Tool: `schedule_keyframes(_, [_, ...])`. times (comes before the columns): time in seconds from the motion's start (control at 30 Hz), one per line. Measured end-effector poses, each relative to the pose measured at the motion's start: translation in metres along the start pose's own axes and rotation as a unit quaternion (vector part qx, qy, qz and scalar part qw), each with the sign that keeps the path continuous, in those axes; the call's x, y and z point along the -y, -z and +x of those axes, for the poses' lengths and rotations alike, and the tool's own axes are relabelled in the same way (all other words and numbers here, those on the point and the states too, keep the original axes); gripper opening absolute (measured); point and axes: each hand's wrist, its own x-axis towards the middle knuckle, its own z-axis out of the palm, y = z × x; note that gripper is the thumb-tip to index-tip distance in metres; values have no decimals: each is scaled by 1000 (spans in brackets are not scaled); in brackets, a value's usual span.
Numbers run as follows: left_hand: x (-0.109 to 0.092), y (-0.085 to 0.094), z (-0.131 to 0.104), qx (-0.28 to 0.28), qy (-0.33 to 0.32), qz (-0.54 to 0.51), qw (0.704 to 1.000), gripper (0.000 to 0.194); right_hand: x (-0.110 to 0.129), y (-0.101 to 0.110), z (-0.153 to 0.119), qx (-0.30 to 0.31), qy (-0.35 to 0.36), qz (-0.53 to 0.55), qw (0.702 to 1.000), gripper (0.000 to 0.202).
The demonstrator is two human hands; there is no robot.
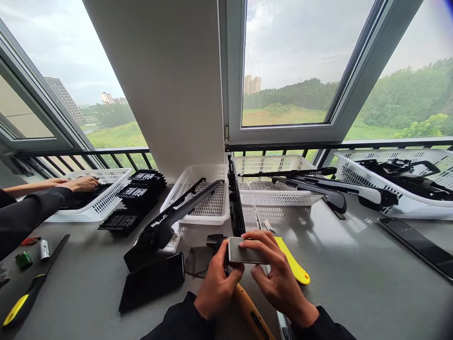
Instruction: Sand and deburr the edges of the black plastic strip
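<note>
The left hand (217, 288) grasps one end of a grey block (239, 255); the right hand (281, 274) has its fingers across the block's top. An orange handle (250, 314) lies below and between the hands, a yellow cutter (293, 262) just right, a phone (152, 284) left.

Bare left hand (216, 285) holds small grey rectangular block (242, 255), bare right hand (279, 274) touches it, yellow-handled cutter (293, 262) alongside, black rectangular phone (154, 283) on grey tabletop (354, 269), white slotted plastic baskets (214, 205) behind
</note>
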Motion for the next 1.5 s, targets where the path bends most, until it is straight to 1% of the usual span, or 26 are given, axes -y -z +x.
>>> schedule_keyframes(0.07, [2,0,0,-4,-8,16,1000,21,4,0,0,4,9,-6,1000,42])
schedule_keyframes(0.13, [5,1,1,-6,-20,37,999,27,7,-1,1,3,15,-14,1000,32])
schedule_keyframes(0.17, [6,2,1,-7,-25,46,999,31,7,-3,1,4,22,-18,1000,30])
schedule_keyframes(0.23, [8,3,2,-10,-33,61,998,39,8,-5,1,10,42,-25,999,30])
schedule_keyframes(0.27, [9,4,2,-11,-34,66,997,40,8,-6,1,9,47,-30,998,30])
schedule_keyframes(0.4, [12,7,3,-14,-27,77,997,36,9,-10,1,-30,32,-57,997,28])
schedule_keyframes(0.53, [17,8,3,-21,-39,106,993,39,13,-15,0,12,63,-42,997,27])
schedule_keyframes(0.57, [17,8,3,-22,-40,109,993,37,13,-16,0,8,54,-42,998,26])
schedule_keyframes(0.67, [19,7,3,-25,-42,113,992,35,10,-16,1,-44,3,-56,997,21])
schedule_keyframes(0.7, [19,7,3,-30,-42,118,992,34,9,-15,1,-49,0,-58,997,20])
schedule_keyframes(0.8, [21,8,3,-45,-48,148,987,35,7,-12,1,-21,27,-50,998,22])
schedule_keyframes(0.83, [23,8,3,-45,-54,157,985,35,7,-11,1,-21,29,-51,998,22])
schedule_keyframes(0.93, [25,11,3,-33,-78,184,979,35,7,-9,0,-54,5,-65,996,17])
schedule_keyframes(0.97, [26,12,2,-30,-87,195,976,34,7,-10,-1,-55,5,-64,996,17])
schedule_keyframes(1.07, [28,14,3,-39,-104,229,967,38,8,-11,-3,-21,39,-36,998,20])
schedule_keyframes(1.13, [28,14,3,-42,-99,229,967,37,7,-12,-4,-13,38,-28,999,20])
schedule_keyframes(1.2, [25,13,4,-40,-82,212,973,31,5,-12,-4,-24,10,-34,999,18])
schedule_keyframes(1.27, [21,11,5,-37,-65,194,978,30,3,-11,-3,-28,-11,-40,999,17])
schedule_keyframes(1.4, [14,9,5,-51,-47,166,984,31,1,-9,-3,3,-1,-19,1000,21])
schedule_keyframes(1.43, [13,9,5,-55,-47,163,984,32,-1,-9,-3,0,-3,-19,1000,22])
schedule_keyframes(1.5, [11,9,5,-57,-42,164,984,33,-4,-8,-2,-27,-19,-34,999,22])
